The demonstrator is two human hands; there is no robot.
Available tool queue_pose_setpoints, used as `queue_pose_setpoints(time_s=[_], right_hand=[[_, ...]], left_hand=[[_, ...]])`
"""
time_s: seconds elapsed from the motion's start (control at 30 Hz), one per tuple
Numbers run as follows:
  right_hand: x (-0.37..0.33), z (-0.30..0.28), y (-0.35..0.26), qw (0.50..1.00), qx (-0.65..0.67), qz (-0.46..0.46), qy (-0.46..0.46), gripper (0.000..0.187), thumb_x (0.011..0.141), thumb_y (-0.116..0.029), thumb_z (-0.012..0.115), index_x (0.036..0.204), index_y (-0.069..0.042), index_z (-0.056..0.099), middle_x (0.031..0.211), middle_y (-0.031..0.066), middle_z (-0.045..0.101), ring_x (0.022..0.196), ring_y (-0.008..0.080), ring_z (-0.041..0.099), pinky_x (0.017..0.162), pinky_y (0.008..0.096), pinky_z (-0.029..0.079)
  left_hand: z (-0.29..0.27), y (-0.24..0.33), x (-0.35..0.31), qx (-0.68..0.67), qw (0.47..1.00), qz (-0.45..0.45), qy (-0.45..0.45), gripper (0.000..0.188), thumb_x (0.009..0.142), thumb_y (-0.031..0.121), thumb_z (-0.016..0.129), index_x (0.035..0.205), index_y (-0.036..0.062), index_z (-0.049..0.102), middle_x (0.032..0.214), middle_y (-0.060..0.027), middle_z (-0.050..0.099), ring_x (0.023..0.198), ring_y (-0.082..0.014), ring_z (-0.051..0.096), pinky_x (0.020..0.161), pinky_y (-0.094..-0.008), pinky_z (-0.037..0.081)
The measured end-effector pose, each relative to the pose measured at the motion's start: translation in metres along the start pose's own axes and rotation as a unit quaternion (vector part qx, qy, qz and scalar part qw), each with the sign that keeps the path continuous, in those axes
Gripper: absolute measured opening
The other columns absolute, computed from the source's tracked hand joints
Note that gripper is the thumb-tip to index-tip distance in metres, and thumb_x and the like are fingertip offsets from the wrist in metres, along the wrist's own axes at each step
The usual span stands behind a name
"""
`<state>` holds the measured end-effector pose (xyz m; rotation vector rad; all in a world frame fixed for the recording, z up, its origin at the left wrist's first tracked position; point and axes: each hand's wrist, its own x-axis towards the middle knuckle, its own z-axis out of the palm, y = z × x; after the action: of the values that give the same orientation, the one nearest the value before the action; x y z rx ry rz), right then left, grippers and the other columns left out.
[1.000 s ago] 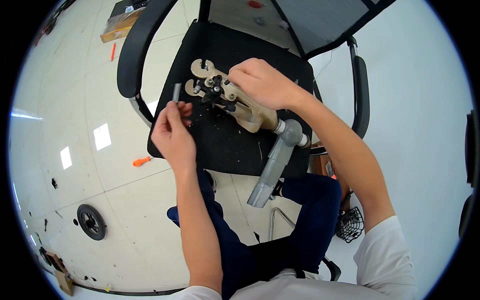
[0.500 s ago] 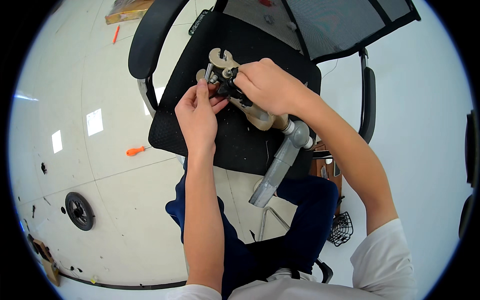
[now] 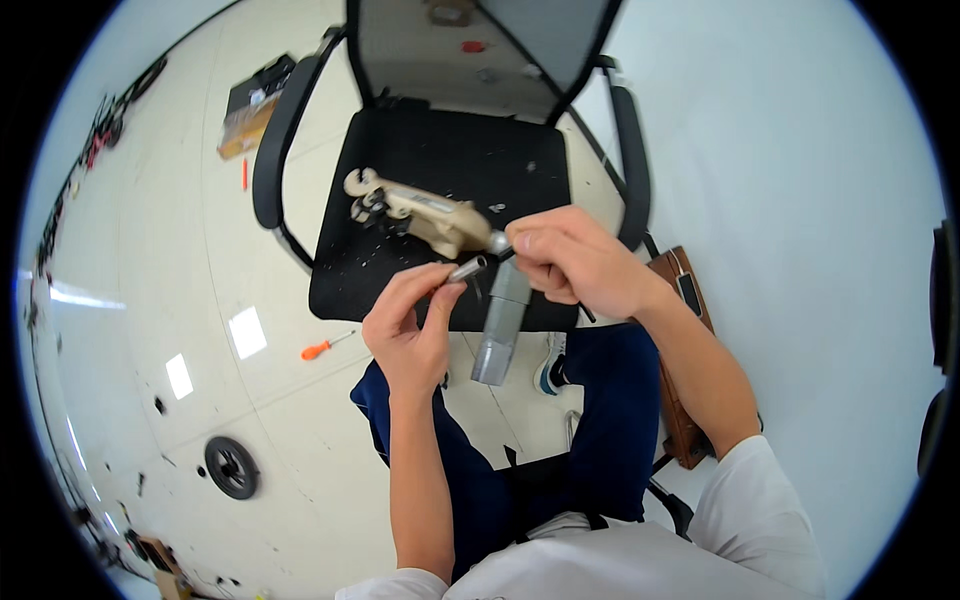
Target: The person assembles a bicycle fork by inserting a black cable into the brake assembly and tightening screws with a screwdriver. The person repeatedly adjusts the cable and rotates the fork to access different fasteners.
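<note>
My left hand [image 3: 411, 326] pinches a short, hollow silver metal tube [image 3: 467, 269] between thumb and fingertips, its open end toward my right hand. Closed fingers of my right hand [image 3: 577, 260] hold a thin black rod [image 3: 588, 313], one end sticking out below the hand; most of it is hidden, so its kind is unclear. Behind both hands, a tan part [image 3: 432, 213] with a forked end and black fittings [image 3: 371, 208] lies on the black chair seat [image 3: 470, 150]. A grey tube [image 3: 502, 325] joined to it reaches over the seat's front edge.
Armrests [image 3: 275, 165] flank the seat below a mesh backrest [image 3: 440, 60]. On the floor at left are an orange screwdriver [image 3: 316, 351], a black wheel [image 3: 231, 467] and a cardboard box [image 3: 248, 130]. A brown case [image 3: 684, 425] stands at right by the white wall [image 3: 800, 250].
Both hands have come off the tan part and moved nearer to me. The silver tube is now away from the forked end, in my left hand. The black rod now shows in my right hand.
</note>
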<state>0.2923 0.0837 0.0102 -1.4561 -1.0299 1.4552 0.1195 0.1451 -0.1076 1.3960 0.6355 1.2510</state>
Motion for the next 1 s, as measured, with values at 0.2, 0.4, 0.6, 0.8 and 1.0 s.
queue_pose_setpoints(time_s=[0.2,0.4,0.6,0.8,1.0], right_hand=[[-0.103,-0.005,-0.015,0.985,-0.094,-0.131,0.055,0.031,0.099,-0.017,0.043,0.07,-0.007,0.04,0.06,-0.0037,0.033,0.053,0.0064,0.028,0.047,0.0254,0.025],[-0.178,-0.016,0.008,0.967,-0.087,-0.188,0.147,0.031,0.098,-0.017,0.044,0.069,-0.005,0.041,0.059,-0.0011,0.035,0.055,0.0088,0.031,0.051,0.0277,0.029],[-0.23,-0.026,0.08,0.943,-0.1,-0.187,0.256,0.036,0.097,-0.029,0.053,0.075,-0.002,0.046,0.059,0.0063,0.044,0.056,0.0143,0.041,0.053,0.0319,0.034],[-0.308,-0.082,0.219,0.905,-0.062,-0.077,0.413,0.033,0.096,-0.032,0.055,0.097,0.0,0.063,0.081,0.0187,0.063,0.073,0.0294,0.058,0.07,0.0394,0.047],[-0.385,-0.149,0.471,0.712,0.083,0.223,0.661,0.041,0.094,-0.035,0.052,0.105,0.003,0.062,0.109,0.0263,0.065,0.107,0.0401,0.061,0.089,0.0474,0.047]], left_hand=[[0.046,0.084,-0.02,0.052,0.988,0.106,-0.102,0.016,0.079,-0.005,0.075,0.095,-0.0008,0.074,0.078,-0.006,0.069,0.063,-0.009,0.057,0.056,-0.0195,0.043],[0.092,0.139,-0.055,0.12,0.962,0.16,-0.184,0.016,0.08,-0.008,0.073,0.095,-0.0041,0.072,0.075,-0.005,0.065,0.065,-0.0088,0.056,0.059,-0.0195,0.042],[0.134,0.127,-0.112,0.199,0.931,0.167,-0.257,0.015,0.078,-0.005,0.075,0.092,-0.0016,0.073,0.072,-0.008,0.066,0.058,-0.0119,0.056,0.056,-0.0217,0.044],[0.206,0.073,-0.178,0.209,0.863,0.036,-0.458,0.038,0.088,0.007,0.07,0.124,-0.0026,0.062,0.098,-0.0147,0.07,0.08,-0.0183,0.065,0.07,-0.0292,0.051],[0.226,0.009,-0.256,0.246,0.797,-0.002,-0.551,0.032,0.088,0.009,0.067,0.119,0.0012,0.063,0.105,-0.0141,0.069,0.095,-0.0278,0.061,0.084,-0.0379,0.047]])
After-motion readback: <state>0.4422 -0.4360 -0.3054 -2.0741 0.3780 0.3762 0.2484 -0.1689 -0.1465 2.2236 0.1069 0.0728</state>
